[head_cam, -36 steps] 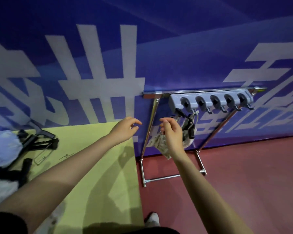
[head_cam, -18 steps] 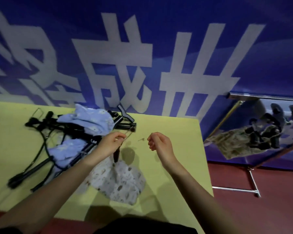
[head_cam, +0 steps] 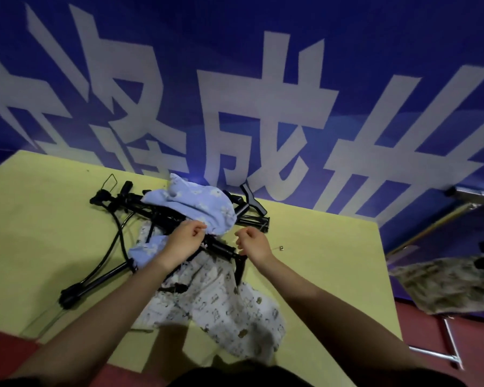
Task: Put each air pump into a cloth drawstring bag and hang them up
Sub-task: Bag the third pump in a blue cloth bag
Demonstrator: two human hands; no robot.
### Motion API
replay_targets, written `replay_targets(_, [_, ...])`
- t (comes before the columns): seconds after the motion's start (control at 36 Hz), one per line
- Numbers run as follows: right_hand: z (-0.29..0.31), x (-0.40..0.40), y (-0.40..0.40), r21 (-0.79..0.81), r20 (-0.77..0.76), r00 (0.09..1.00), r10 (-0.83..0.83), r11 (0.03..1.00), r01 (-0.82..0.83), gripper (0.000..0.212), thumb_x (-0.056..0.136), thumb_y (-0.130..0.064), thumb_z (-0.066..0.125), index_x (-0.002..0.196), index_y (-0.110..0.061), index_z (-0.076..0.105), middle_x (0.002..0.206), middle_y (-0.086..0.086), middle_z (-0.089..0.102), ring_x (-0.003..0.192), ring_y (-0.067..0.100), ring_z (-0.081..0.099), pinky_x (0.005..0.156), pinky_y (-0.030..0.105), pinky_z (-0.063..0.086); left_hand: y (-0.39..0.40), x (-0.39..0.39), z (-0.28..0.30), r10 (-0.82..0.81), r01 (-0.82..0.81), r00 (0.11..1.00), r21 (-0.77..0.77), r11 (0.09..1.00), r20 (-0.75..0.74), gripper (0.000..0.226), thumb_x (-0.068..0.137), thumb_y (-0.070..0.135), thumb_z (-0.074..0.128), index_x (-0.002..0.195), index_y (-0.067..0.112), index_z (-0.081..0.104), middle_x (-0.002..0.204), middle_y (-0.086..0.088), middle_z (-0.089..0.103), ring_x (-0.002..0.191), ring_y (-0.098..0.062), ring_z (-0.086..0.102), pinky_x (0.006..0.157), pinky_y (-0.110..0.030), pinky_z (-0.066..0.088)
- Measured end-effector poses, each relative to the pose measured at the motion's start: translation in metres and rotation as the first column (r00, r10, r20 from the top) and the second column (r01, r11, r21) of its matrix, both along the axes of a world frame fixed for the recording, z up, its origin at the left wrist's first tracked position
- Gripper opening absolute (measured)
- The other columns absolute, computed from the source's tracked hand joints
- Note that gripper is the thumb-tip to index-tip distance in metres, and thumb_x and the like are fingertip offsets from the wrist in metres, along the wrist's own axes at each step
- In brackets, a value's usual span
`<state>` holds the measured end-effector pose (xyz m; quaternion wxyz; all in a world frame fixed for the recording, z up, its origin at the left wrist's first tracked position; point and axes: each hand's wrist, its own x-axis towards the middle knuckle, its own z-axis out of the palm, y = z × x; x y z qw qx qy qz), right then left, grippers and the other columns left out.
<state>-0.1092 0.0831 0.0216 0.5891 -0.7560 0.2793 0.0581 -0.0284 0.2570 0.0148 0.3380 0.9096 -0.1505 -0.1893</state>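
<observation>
Left hand (head_cam: 182, 243) and right hand (head_cam: 253, 244) loosely curled, apparently holding nothing, over tangled black air pumps (head_cam: 140, 212); pale-blue printed cloth drawstring bag (head_cam: 196, 205) could snag on hoses.

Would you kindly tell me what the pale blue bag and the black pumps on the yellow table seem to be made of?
The pale blue patterned drawstring bag looks like soft matte woven cloth: it slumps and creases over the pumps. The black air pumps appear to be hard plastic or painted metal, with straight rigid tubes showing a faint sheen; which one I cannot tell. Their curved black hoses look like flexible rubber.
</observation>
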Motion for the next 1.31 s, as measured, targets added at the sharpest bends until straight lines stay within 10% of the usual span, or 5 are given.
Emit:
replay_targets(0.22, [-0.021,0.050,-0.017,-0.312,-0.207,0.972,0.113,0.934,-0.175,0.032,0.095,-0.020,0.045,0.123,-0.009,0.056,0.115,0.015,0.064,0.103,0.034,0.061,0.076,0.030,0.042,-0.029,0.032,-0.045,-0.246,0.165,0.937,0.306,0.938,0.249,0.041,0.089,0.039,0.061,0.118,0.011,0.061,0.117,-0.012,0.054,0.115,-0.034,0.045,0.095,-0.040,0.040])
replay_targets(0.42, [-0.036,0.047,-0.026,-0.149,-0.243,0.965,0.096,0.980,-0.135,0.032,0.096,-0.018,0.044,0.123,-0.005,0.054,0.100,0.013,0.057,0.060,0.019,0.058,0.073,0.041,0.056,-0.041,0.062,-0.057,-0.367,0.189,0.894,0.527,0.829,0.257,0.016,0.092,0.035,0.053,0.095,0.023,0.062,0.108,-0.002,0.056,0.109,-0.025,0.048,0.089,-0.036,0.036])
replay_targets(0.58, [-0.032,0.054,-0.029,-0.166,-0.063,0.996,0.063,0.983,-0.073,0.038,0.095,-0.025,0.048,0.131,-0.016,0.047,0.106,0.006,0.060,0.086,0.020,0.059,0.083,0.040,0.052,-0.038,0.063,-0.011,-0.066,0.074,0.996,-0.149,0.986,0.061,0.019,0.102,0.021,0.039,0.089,0.008,0.042,0.079,-0.012,0.054,0.071,-0.023,0.054,0.066,-0.041,0.039])
replay_targets(0.75, [0.012,0.080,-0.024,-0.058,0.200,0.976,0.082,0.996,-0.072,0.061,0.095,-0.035,0.056,0.148,-0.021,0.030,0.137,0.003,0.046,0.118,0.016,0.052,0.096,0.032,0.045,-0.049,0.065,0.080,0.261,-0.342,0.940,-0.579,0.740,-0.221,0.020,0.103,0.020,0.034,0.094,0.014,0.051,0.083,-0.004,0.056,0.075,-0.014,0.054,0.068,-0.025,0.042])
replay_targets(1.31, [0.123,-0.029,-0.013,-0.290,0.710,0.703,-0.036,0.895,0.339,0.018,0.086,-0.021,0.064,0.097,-0.024,0.050,0.096,-0.008,0.057,0.084,0.000,0.055,0.067,0.024,0.043,-0.041,-0.036,0.178,0.135,-0.323,0.946,-0.803,0.502,-0.297,0.024,0.094,0.028,0.057,0.102,0.005,0.061,0.092,-0.010,0.069,0.085,-0.021,0.067,0.073,-0.030,0.055])
